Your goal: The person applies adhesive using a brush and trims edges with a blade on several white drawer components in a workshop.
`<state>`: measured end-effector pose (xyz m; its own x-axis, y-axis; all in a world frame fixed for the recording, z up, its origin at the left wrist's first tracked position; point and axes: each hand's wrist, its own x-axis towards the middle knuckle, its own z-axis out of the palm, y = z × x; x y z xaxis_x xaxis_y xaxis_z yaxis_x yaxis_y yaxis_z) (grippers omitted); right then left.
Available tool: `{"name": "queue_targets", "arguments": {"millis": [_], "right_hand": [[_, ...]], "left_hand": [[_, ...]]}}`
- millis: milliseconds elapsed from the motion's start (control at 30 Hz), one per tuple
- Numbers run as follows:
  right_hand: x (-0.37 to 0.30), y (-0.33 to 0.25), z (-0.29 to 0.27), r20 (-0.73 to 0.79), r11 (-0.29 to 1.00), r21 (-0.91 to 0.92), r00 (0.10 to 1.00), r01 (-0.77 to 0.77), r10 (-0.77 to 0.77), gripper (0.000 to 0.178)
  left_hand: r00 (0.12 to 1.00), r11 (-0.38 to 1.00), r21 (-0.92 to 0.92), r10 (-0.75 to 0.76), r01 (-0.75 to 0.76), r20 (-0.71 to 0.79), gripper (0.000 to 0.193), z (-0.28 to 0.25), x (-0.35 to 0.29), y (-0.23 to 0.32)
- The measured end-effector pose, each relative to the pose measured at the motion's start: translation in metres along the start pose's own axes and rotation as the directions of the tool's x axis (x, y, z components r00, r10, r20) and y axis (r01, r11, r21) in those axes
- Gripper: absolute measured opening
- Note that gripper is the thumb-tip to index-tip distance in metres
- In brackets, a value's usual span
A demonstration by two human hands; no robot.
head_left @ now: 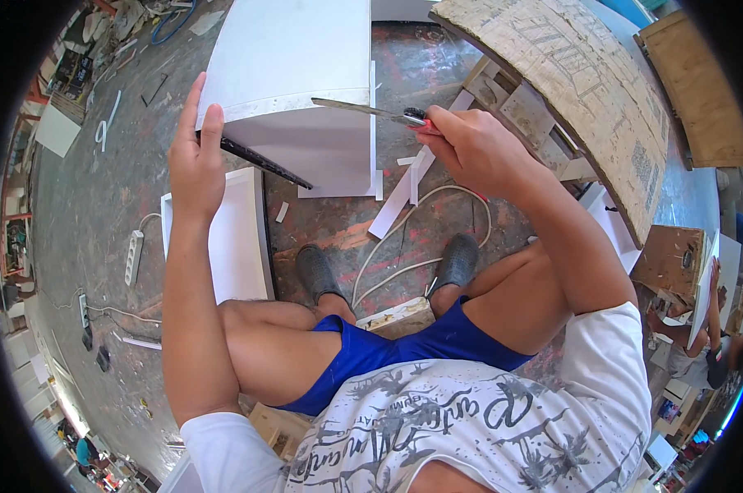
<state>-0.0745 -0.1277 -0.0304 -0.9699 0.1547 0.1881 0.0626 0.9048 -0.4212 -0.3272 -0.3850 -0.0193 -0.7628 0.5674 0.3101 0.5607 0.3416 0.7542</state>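
A white box-like cabinet piece (297, 49) stands in front of me, its pale edge strip running across the near side. My left hand (197, 168) grips its near left corner, thumb on the face and fingers along the side. A black strip (256, 160) slants along the lower edge from that hand. In my right hand (482, 144) is a knife (359, 108) with a red and black handle, fist closed around it. The blade points left, by the edge strip at the cabinet's right side; I cannot tell whether it touches.
A white tray-like panel (233, 234) leans by my left knee. White offcuts (396, 205) and a pale cable loop (488, 222) lie between my feet and the cabinet. A worn wooden worktop (585, 82) stands right. Power strips (133, 259) lie left. Another person (700, 345) holds a panel far right.
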Motion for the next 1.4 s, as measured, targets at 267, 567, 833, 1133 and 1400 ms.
{"name": "queue_targets", "arguments": {"millis": [267, 567, 833, 1133, 1400], "right_hand": [[0.009, -0.004, 0.008, -0.024, 0.993, -0.120, 0.999, 0.022, -0.025, 0.026], [0.010, 0.027, 0.005, 0.009, 0.987, -0.117, 0.994, 0.113, -0.113, 0.026], [0.021, -0.003, 0.013, 0.096, 0.988, -0.152, 0.995, 0.017, -0.002, 0.026], [0.010, 0.019, 0.012, 0.102, 0.983, -0.170, 0.993, 0.073, -0.056, 0.028], [0.016, 0.022, 0.020, 0.098, 0.975, -0.201, 0.992, 0.092, -0.074, 0.030]], "left_hand": [[0.995, 0.980, -0.191, -0.038, 0.055, 0.094, 0.059, -0.002, 0.003, -0.003], [0.996, 0.987, -0.157, 0.031, -0.018, 0.083, 0.066, -0.007, 0.002, -0.019], [0.995, 0.976, -0.212, -0.026, 0.045, 0.091, 0.067, -0.007, 0.002, -0.015], [0.996, 0.970, -0.240, -0.018, 0.038, 0.085, 0.064, -0.005, 0.002, -0.012], [0.992, 0.976, -0.204, -0.051, 0.074, 0.115, 0.063, -0.011, 0.003, -0.020]]}}
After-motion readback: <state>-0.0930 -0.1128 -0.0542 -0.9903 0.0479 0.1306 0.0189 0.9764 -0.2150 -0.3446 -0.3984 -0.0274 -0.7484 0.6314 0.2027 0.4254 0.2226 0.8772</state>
